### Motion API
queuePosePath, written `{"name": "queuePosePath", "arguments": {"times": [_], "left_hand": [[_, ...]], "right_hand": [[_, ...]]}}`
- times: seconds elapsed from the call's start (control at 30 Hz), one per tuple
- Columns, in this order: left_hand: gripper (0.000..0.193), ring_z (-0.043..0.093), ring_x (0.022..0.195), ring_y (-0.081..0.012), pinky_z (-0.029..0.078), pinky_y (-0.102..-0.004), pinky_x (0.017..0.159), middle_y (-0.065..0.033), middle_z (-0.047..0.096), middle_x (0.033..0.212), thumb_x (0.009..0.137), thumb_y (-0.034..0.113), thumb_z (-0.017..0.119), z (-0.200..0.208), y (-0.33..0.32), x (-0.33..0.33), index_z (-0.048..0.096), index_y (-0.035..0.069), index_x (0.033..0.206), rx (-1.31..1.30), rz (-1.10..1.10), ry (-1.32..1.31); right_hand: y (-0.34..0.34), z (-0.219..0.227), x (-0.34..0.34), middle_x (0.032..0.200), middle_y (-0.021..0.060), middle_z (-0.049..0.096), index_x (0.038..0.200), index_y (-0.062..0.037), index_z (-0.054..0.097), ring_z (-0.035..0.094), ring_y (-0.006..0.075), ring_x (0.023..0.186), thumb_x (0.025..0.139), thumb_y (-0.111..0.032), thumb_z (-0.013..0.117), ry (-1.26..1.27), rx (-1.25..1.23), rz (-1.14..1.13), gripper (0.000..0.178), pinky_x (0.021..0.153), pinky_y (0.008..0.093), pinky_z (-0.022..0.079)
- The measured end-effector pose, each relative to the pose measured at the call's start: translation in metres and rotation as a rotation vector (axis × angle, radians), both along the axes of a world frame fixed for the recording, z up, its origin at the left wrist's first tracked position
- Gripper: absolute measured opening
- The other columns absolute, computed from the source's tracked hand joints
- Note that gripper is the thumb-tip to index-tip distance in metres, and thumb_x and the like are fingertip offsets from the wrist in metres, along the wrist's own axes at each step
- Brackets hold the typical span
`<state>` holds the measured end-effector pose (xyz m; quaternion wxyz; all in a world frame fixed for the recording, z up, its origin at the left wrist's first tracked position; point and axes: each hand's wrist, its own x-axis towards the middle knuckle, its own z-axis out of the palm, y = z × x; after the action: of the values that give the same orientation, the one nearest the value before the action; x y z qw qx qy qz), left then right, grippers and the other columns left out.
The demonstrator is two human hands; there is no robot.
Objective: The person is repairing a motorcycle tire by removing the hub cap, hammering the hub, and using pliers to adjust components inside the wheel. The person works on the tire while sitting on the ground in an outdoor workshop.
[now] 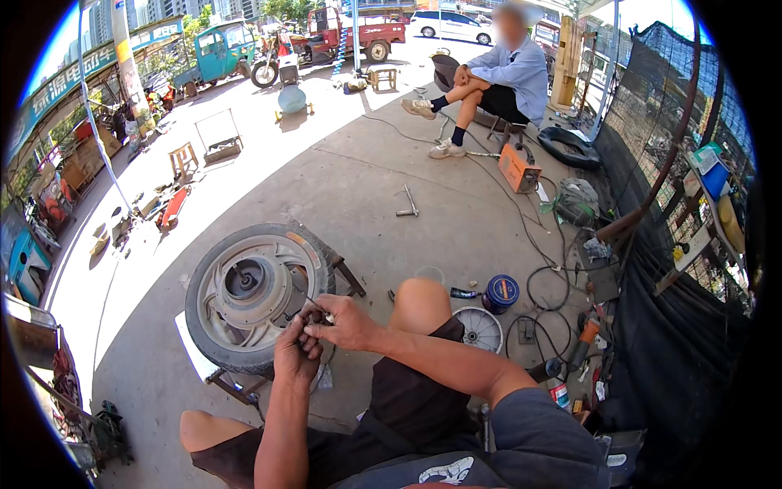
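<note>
A motor wheel (213, 308) with a black tyre and a grey hub lies flat on a low stand in front of me. Over its near right rim, my left hand (298, 349) and my right hand (349, 323) meet, fingers pinched together. A thin dark cable (311, 303) runs between the fingertips and toward the hub. Some small pale bit shows at the right fingers, too small to name. The fingers partly hide what they grip.
Right of my knee are a round grey cover (481, 329) and a blue-lidded tub (500, 291). A T-shaped wrench (408, 201) lies ahead. An orange welding machine (519, 169) stands near a seated person (509, 77). Cables and an angle grinder (583, 342) lie along the right.
</note>
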<state>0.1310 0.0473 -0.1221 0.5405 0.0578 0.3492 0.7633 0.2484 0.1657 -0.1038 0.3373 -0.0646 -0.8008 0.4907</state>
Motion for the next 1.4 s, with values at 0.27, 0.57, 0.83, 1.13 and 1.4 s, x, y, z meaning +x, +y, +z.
{"name": "queuePosePath", "arguments": {"times": [0.27,0.57,0.83,1.13,1.4], "left_hand": [[0.023,0.033,0.056,-0.0053,0.025,-0.0196,0.045,0.0076,0.037,0.067,0.098,0.029,0.061,0.002,0.005,0.015,0.061,0.008,0.106,-0.027,-0.055,0.070],[0.019,0.038,0.052,-0.0074,0.028,-0.0215,0.044,0.0032,0.043,0.067,0.099,0.023,0.061,0.002,0.006,0.017,0.056,0.006,0.091,-0.068,-0.004,0.201],[0.017,0.039,0.052,-0.0064,0.028,-0.0211,0.044,0.0023,0.046,0.068,0.096,0.018,0.064,0.007,0.006,0.017,0.055,0.007,0.086,-0.068,0.010,0.270],[0.012,0.037,0.050,-0.0058,0.026,-0.0212,0.042,0.0030,0.045,0.067,0.093,0.011,0.058,0.008,0.007,0.014,0.055,0.006,0.082,-0.100,0.017,0.271],[0.012,0.034,0.050,-0.0062,0.024,-0.0225,0.043,0.0039,0.042,0.064,0.090,0.010,0.056,0.008,0.005,0.015,0.054,0.008,0.078,-0.138,0.039,0.265]], "right_hand": [[0.006,-0.004,0.009,0.087,0.0140,0.064,0.097,0.0021,0.067,0.065,0.0293,0.083,0.083,-0.008,0.072,0.053,0.049,-0.044,0.018,0.074,0.0372,0.051],[0.010,-0.009,0.012,0.086,0.0186,0.061,0.091,0.0029,0.062,0.060,0.0393,0.081,0.085,-0.009,0.066,0.104,0.124,-0.079,0.014,0.070,0.0440,0.048],[0.009,-0.007,0.012,0.086,0.0164,0.061,0.093,0.0039,0.064,0.063,0.0350,0.077,0.087,-0.006,0.067,0.148,0.190,-0.123,0.012,0.066,0.0390,0.049],[0.004,-0.003,0.011,0.089,0.0141,0.061,0.093,-0.0007,0.064,0.063,0.0355,0.077,0.087,-0.007,0.066,0.150,0.286,-0.145,0.009,0.065,0.0420,0.050],[0.002,-0.007,0.010,0.087,0.0131,0.061,0.096,-0.0003,0.066,0.063,0.0333,0.074,0.086,-0.005,0.067,0.153,0.320,-0.125,0.011,0.063,0.0399,0.050]]}}
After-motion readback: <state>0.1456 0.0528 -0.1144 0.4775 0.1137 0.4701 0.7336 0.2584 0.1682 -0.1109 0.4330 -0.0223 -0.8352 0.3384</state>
